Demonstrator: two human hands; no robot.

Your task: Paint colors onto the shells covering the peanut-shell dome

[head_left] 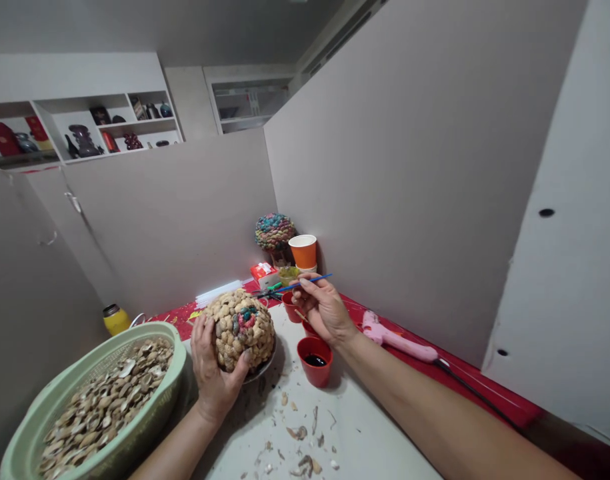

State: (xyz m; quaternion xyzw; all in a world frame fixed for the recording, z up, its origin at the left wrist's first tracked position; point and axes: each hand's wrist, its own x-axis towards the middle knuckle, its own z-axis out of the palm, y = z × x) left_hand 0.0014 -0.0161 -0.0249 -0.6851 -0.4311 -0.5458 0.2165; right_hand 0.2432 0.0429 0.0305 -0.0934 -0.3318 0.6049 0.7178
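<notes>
A rounded object covered in beige shells (237,333) rests in a bowl, with several shells painted teal, pink and grey near its top. Against its left and front sides lies my left hand (215,373), fingers wrapped round it. My right hand (322,307) pinches a thin blue paintbrush (317,278) to the right of the shell object, its tip pointing left and apart from the shells. Below my right hand stands a red cup (315,363) with dark liquid; further red cups (291,308) are partly hidden behind that hand.
A green basket (177,367) of shells stands at the left. Behind are a multicoloured shell ball (275,231), an orange cup (303,252), scissors (269,291) and a yellow bottle (115,320). A pink glue gun (399,341) lies right. Shell bits litter the front.
</notes>
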